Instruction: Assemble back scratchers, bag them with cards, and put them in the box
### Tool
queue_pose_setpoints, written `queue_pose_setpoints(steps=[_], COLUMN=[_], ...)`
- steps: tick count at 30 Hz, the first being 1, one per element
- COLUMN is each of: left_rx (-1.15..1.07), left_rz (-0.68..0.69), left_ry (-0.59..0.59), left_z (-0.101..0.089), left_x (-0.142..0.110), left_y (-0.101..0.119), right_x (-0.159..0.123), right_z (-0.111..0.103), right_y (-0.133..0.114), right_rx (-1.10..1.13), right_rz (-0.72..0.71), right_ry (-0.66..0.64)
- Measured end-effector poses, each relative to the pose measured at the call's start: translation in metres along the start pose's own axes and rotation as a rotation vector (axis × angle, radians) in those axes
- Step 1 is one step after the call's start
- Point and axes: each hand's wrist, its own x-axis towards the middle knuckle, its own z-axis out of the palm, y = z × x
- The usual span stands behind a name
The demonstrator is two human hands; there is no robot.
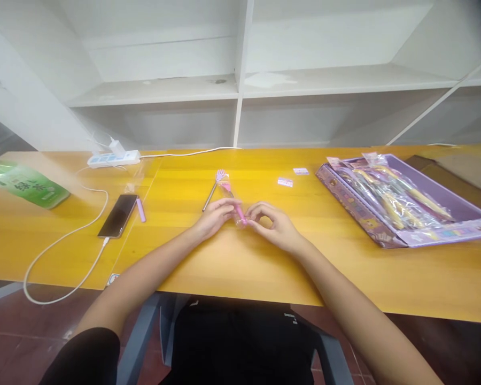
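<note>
A pink back scratcher (239,212) in a clear plastic sleeve lies between my two hands, its hand-shaped head pointing away from me. My left hand (217,216) holds the sleeve from the left side, fingers curled over it. At its near end, my right hand (273,224) pinches the sleeve between thumb and fingertips. Just beyond my left hand rests another back scratcher (210,195) with a purple hand-shaped head and a metal rod.
Two small labels (285,182) lie on the table (240,267). To the right stands a purple display box (460,184) of bagged items. On the left are a phone (119,215) on a cable, a purple stick (140,210), a power strip (114,159) and a green bottle (28,182).
</note>
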Motion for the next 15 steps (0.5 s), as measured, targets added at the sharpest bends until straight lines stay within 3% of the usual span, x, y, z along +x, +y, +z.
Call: queue_pose_setpoints(steps=[3,8,15], left_rx=[-0.006,0.237,0.373], left_rz=[-0.009,0.029,0.148], left_ry=[-0.080,-0.191,0.000], left_z=[0.002,0.010,0.016], left_x=[-0.003,-0.013,-0.016], left_y=[0.005,0.001,-0.018], right_x=[-0.001,-0.002,-0.001], right_z=[0.001,0.003,0.004], right_y=[0.005,0.008,0.006], right_rx=[0.041,0.075,0.070], right_rz=[0.056,0.121,0.128], right_ry=[0.050,0.133,0.100])
